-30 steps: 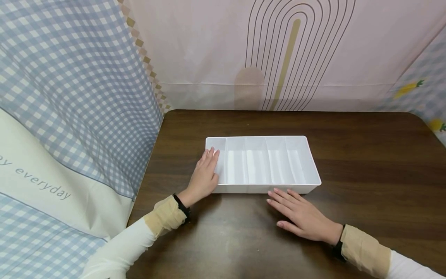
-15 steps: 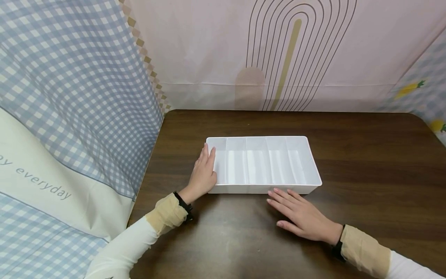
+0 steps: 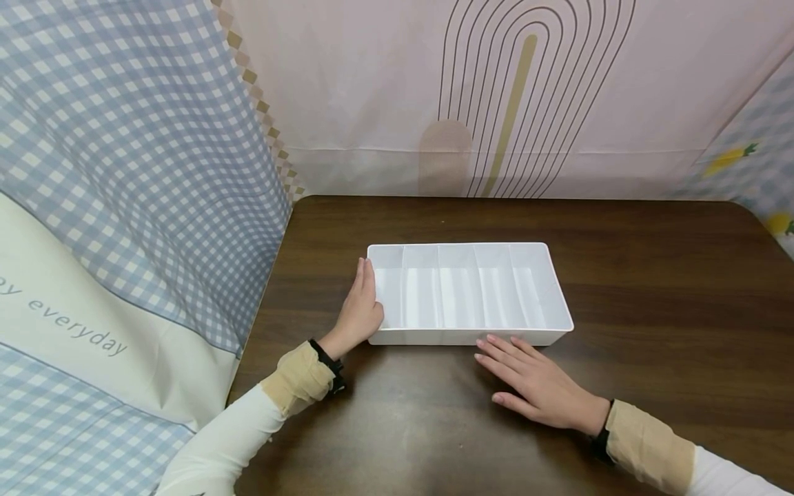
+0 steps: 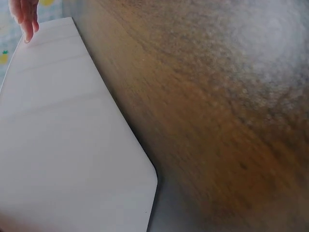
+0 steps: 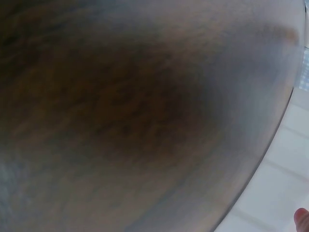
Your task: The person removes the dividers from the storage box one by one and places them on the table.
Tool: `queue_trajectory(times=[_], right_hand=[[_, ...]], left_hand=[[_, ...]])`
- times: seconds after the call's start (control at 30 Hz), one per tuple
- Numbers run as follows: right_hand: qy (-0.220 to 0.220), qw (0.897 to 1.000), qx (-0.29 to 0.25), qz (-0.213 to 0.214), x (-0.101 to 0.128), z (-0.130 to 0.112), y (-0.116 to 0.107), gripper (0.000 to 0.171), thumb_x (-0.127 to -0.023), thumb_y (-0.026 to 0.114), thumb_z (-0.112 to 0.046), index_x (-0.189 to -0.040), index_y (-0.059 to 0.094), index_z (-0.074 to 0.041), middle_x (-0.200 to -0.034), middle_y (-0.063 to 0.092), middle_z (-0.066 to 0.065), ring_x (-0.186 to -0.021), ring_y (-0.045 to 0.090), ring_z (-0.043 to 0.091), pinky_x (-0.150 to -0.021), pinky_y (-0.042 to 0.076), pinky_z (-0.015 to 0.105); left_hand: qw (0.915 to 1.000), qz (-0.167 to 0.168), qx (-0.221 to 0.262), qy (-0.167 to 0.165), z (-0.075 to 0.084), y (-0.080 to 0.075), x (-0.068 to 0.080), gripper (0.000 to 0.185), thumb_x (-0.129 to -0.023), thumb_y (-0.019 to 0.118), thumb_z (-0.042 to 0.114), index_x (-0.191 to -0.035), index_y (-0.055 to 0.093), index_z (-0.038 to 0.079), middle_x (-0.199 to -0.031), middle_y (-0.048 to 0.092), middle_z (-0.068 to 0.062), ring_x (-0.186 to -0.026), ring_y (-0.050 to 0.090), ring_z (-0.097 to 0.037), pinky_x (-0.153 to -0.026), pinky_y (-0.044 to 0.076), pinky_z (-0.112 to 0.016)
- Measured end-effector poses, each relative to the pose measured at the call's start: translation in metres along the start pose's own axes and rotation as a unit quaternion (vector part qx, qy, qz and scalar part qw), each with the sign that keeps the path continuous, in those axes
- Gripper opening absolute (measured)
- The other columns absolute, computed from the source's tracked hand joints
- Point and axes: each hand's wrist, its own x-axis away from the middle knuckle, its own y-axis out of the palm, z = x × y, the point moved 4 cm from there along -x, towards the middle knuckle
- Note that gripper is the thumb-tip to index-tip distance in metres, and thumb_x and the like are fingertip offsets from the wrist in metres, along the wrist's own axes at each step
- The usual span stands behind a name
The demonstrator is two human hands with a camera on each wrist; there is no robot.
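A white divided plastic box (image 3: 459,337) stands on the table in the head view, its several side-by-side compartments facing up with nothing seen inside. Along its left end lies my left hand (image 3: 360,310), fingers straight against the outer wall and thumb by the front left corner. My right hand (image 3: 542,386) is spread in front of the box, its straight fingertips at the front wall; whether they touch it I cannot tell. The left wrist view has the box wall (image 4: 63,121) running toward the right hand's fingers (image 4: 28,31). In the right wrist view, a fingertip (image 5: 301,220) shows before the wall.
The dark wooden table (image 3: 670,289) reaches out on both sides of the box. Behind it hangs a pink cloth (image 3: 347,83) with arch lines. A blue checked cloth (image 3: 155,138) drapes close along the left edge.
My left hand has shifted slightly left, its fingers going from over the box's left rim to along the outer left wall. The right hand and the box look nearly still.
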Motion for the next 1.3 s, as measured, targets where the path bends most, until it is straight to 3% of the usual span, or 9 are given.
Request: queue_trajectory(times=[0.03, 0.13, 0.23, 0.33, 0.87, 1.0, 1.23, 1.3], right_hand=[[0.000, 1.000, 0.000, 0.000, 0.000, 0.000, 0.000, 0.055, -0.092, 0.035, -0.043, -0.133, 0.040, -0.007, -0.138, 0.039, 0.012, -0.126, 0.034, 0.026, -0.109, 0.007, 0.032], [0.000, 1.000, -0.002, 0.000, 0.000, 0.000, 0.000, 0.055, -0.092, 0.035, -0.043, -0.134, 0.040, -0.007, -0.138, 0.039, 0.012, -0.126, 0.034, 0.026, -0.109, 0.007, 0.032], [0.001, 1.000, -0.003, -0.001, 0.000, 0.000, 0.001, 0.056, -0.092, 0.036, -0.043, -0.134, 0.040, -0.007, -0.138, 0.038, 0.012, -0.127, 0.033, 0.026, -0.109, 0.007, 0.032], [0.003, 1.000, -0.002, -0.003, 0.000, 0.001, 0.000, 0.055, -0.091, 0.036, -0.043, -0.134, 0.040, -0.008, -0.139, 0.038, 0.011, -0.128, 0.033, 0.025, -0.109, 0.007, 0.032], [0.003, 0.999, -0.023, 0.031, -0.008, 0.002, -0.008, 0.052, -0.093, 0.035, -0.040, -0.129, 0.045, -0.004, -0.135, 0.043, 0.012, -0.122, 0.040, 0.026, -0.106, 0.017, 0.031], [0.000, 0.997, -0.034, 0.065, -0.012, 0.002, -0.015, 0.050, -0.093, 0.034, -0.038, -0.123, 0.051, -0.001, -0.128, 0.049, 0.013, -0.116, 0.045, 0.026, -0.103, 0.021, 0.027], [-0.010, 0.987, -0.040, 0.154, -0.020, 0.003, -0.029, 0.045, -0.093, 0.037, -0.033, -0.108, 0.061, 0.002, -0.112, 0.060, 0.012, -0.103, 0.055, 0.025, -0.099, 0.028, 0.022], [-0.012, 0.984, -0.040, 0.171, -0.022, 0.004, -0.032, 0.044, -0.092, 0.038, -0.032, -0.105, 0.063, 0.003, -0.109, 0.061, 0.013, -0.100, 0.056, 0.025, -0.099, 0.029, 0.021]], left_hand=[[1.0000, 0.000, 0.002, -0.004, -0.001, 0.000, 0.000, 0.073, -0.075, 0.035, -0.006, -0.140, 0.001, -0.005, -0.148, -0.003, -0.019, -0.127, 0.027, -0.030, -0.081, 0.040, -0.038], [0.9998, -0.006, 0.013, -0.013, -0.003, 0.001, -0.001, 0.073, -0.076, 0.034, -0.005, -0.140, 0.001, -0.004, -0.148, 0.001, -0.020, -0.127, 0.027, -0.029, -0.083, 0.039, -0.038], [0.9995, -0.010, 0.025, -0.019, -0.003, 0.001, -0.001, 0.072, -0.077, 0.033, -0.005, -0.141, -0.001, -0.003, -0.148, 0.004, -0.019, -0.134, 0.014, -0.025, -0.102, 0.027, -0.039], [0.9991, -0.011, 0.033, -0.023, -0.003, 0.001, -0.001, 0.071, -0.077, 0.033, -0.005, -0.141, -0.001, -0.003, -0.148, 0.004, -0.019, -0.135, 0.010, -0.023, -0.106, 0.021, -0.039], [0.9995, -0.001, 0.023, -0.023, -0.003, 0.001, 0.000, 0.068, -0.078, 0.032, -0.007, -0.140, 0.002, -0.006, -0.147, 0.006, -0.020, -0.133, 0.017, -0.027, -0.101, 0.029, -0.040], [0.9995, -0.002, 0.021, -0.024, -0.003, 0.002, -0.001, 0.069, -0.079, 0.032, -0.007, -0.140, 0.000, -0.005, -0.147, 0.006, -0.019, -0.130, 0.024, -0.028, -0.093, 0.035, -0.040], [0.9994, -0.001, 0.022, -0.026, -0.004, 0.002, -0.001, 0.069, -0.079, 0.031, -0.006, -0.140, 0.001, -0.004, -0.147, 0.007, -0.017, -0.131, 0.022, -0.025, -0.093, 0.035, -0.039], [0.9995, 0.001, 0.018, -0.024, -0.004, 0.002, 0.000, 0.068, -0.079, 0.032, -0.006, -0.140, 0.002, -0.005, -0.147, 0.008, -0.018, -0.129, 0.025, -0.026, -0.085, 0.038, -0.039]])
